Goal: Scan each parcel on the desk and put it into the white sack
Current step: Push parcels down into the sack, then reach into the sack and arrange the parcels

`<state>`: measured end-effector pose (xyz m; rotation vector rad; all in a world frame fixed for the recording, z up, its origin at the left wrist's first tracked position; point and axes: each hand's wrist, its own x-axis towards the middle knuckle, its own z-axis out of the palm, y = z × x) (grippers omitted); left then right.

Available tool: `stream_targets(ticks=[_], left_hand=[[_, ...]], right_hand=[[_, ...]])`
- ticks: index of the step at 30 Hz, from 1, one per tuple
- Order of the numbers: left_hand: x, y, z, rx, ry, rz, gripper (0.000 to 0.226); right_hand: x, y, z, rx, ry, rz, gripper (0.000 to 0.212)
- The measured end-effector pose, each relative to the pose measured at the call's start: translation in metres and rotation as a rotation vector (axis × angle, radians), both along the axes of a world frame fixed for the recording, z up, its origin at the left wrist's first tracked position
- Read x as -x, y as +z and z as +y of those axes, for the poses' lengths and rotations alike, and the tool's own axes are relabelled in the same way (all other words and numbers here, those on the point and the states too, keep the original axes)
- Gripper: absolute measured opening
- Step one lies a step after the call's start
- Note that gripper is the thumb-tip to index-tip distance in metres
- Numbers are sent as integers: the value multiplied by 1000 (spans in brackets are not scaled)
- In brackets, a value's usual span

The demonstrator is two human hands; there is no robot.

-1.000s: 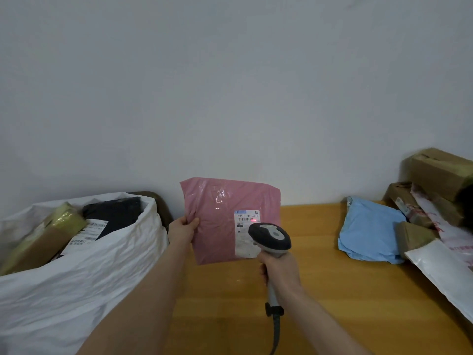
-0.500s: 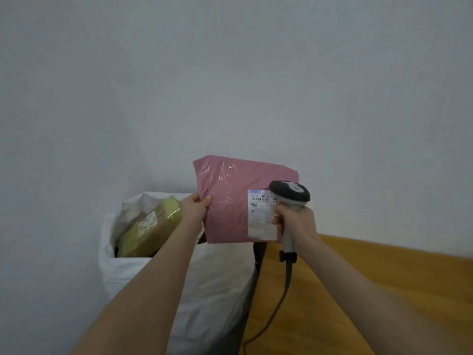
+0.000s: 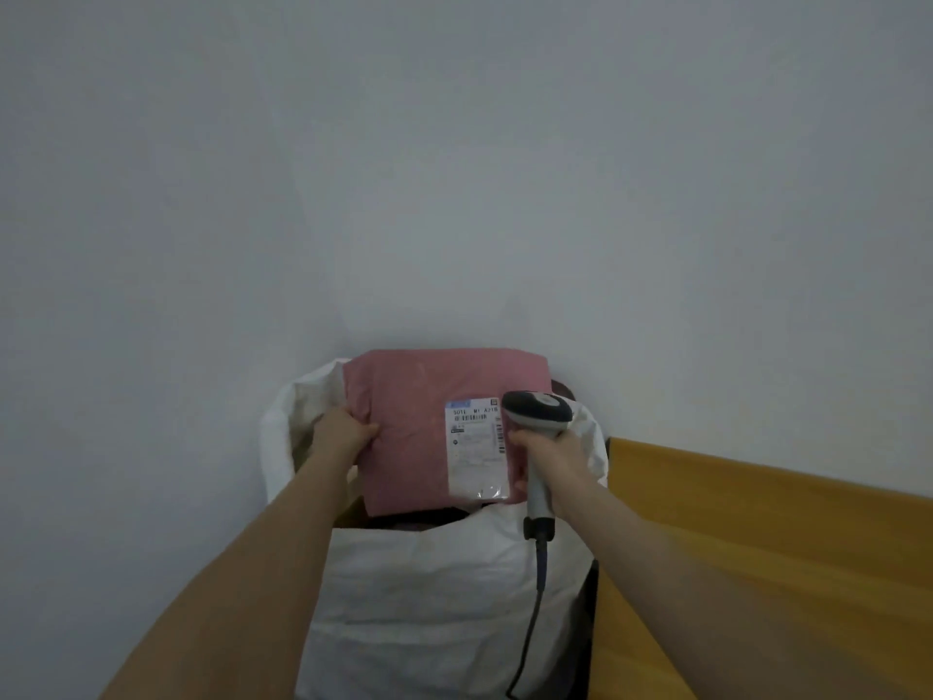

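The pink parcel hangs upright over the open mouth of the white sack, its lower edge just above the sack's front rim and its white label facing the camera. The left hand pinches the parcel's left edge, thumb in front. The right hand is closed round the handle of a scanner at the parcel's right edge; whether it also steadies the parcel I cannot tell. The scanner's cable trails down the front of the sack. Likely risks: the slick wrapper is held by one pinch and could slip early. The sack's soft front wall could fold under the parcel and tip it outside. The cable could catch the rim or be drawn in as the hands lower. To the right of the sack runs a wooden worktop, its edge close against the sack. Behind the sack stands a plain pale wall.
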<state>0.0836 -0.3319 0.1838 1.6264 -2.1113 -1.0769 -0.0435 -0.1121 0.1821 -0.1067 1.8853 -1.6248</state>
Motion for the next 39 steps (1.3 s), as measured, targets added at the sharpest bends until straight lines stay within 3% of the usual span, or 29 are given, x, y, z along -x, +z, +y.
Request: stream_targets(ticks=[2, 5, 8, 12, 17, 23, 32, 39], left_hand=[[4, 8, 2, 12, -1, 7, 60], [21, 33, 4, 286, 0, -109, 81], [52, 41, 13, 576, -144, -90, 72], [92, 41, 49, 766, -359, -89, 53], [133, 20, 100, 723, -606, -81, 47], [197, -3, 191, 636, -858, -92, 44], [310, -41, 406, 505, -1225, -202, 44], [405, -93, 597, 366, -1376, -292, 51]], right_hand=[[4, -14, -3, -1, -12, -14, 31], [5, -13, -2, 19, -74, -60, 31], [10, -13, 4, 67, -107, -118, 55], [20, 2, 25, 104, -131, -183, 26], [34, 3, 63, 144, -214, -178, 18], [69, -3, 147, 110, -459, -175, 17], [145, -43, 360, 35, -870, -212, 16], [221, -87, 541, -3, -1061, -273, 13]])
